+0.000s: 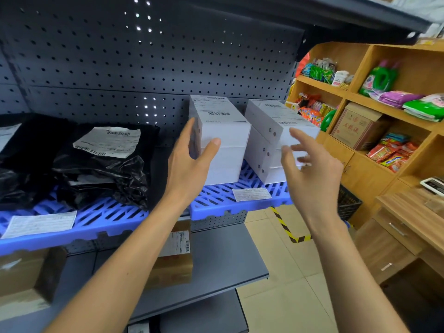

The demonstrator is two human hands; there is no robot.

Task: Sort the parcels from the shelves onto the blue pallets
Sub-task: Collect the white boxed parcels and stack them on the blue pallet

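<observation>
Two stacks of white labelled boxes stand on the right blue pallet (216, 200) on the shelf. My left hand (189, 164) is on the left stack (225, 145), thumb against its front face and straight fingers along its left side. In front of the right stack (266, 126) hovers my right hand (312, 169), fingers spread, slightly blurred and holding nothing. Black plastic parcel bags (103, 169) with white labels lie on the left blue pallet (108, 217).
Brown cardboard parcels (175, 263) sit on the grey shelf below. A dark pegboard backs the shelves. To the right are wooden shelves (348, 92) of goods, a wooden desk (408, 212), a black crate (348, 203) and yellow-black floor tape (283, 227).
</observation>
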